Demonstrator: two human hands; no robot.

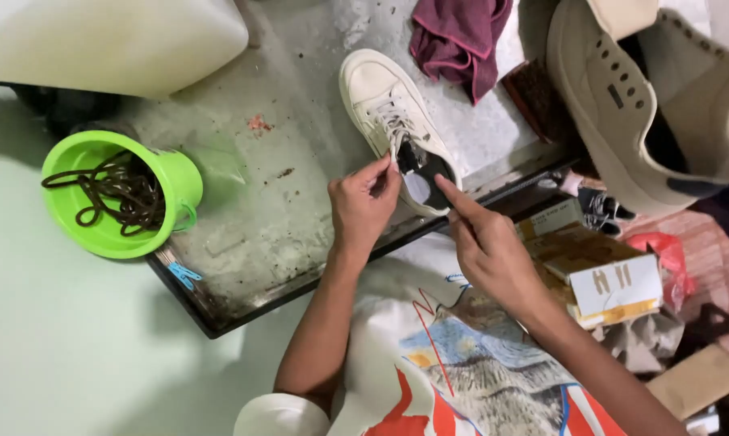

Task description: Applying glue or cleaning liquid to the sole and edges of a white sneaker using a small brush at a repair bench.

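A cream sneaker [380, 101] lies on a worn grey slab [275, 202], toe away from me, its white laces loose. My left hand [363, 206] pinches the end of a lace at the tongue near the shoe's opening. My right hand [484, 242] rests at the heel collar, index finger stretched against the rim of the opening. The dark insole shows inside.
A green plastic mug [150, 194] holding dark laces sits at the slab's left edge. A maroon cloth [457, 36] and a brown brush [538, 101] lie behind the sneaker. A second, larger cream shoe [630, 113] hangs upper right. Cardboard boxes [606, 274] clutter the right side.
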